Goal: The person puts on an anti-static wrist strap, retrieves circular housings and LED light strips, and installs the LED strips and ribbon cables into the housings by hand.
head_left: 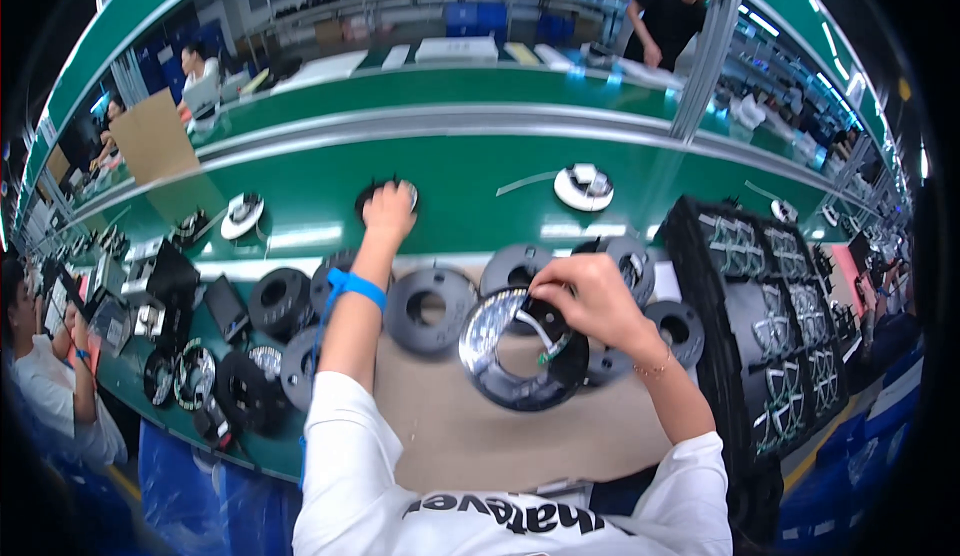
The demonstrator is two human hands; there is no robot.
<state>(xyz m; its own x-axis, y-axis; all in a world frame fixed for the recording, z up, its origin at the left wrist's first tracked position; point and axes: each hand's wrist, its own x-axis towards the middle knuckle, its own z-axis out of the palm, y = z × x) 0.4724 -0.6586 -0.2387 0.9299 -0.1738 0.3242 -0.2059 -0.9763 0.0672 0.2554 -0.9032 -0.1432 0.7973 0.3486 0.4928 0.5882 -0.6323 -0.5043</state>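
Note:
My left hand reaches far out over the green conveyor surface, its fingers closed over a dark round part. Most of that part is hidden under the hand. Nearer to me, my right hand pinches the upper right rim of a black ring-shaped lamp housing. The ring is tilted above the brown work mat, with a shiny inner band of small lights on its left side. A white wire with a small green end hangs across its opening. A blue strap circles my left wrist.
Several black rings lie along the mat's far edge. A black tray with bundled wires stands at the right. White round units sit on the green surface. Housings and a black box crowd the left; people work across and beside me.

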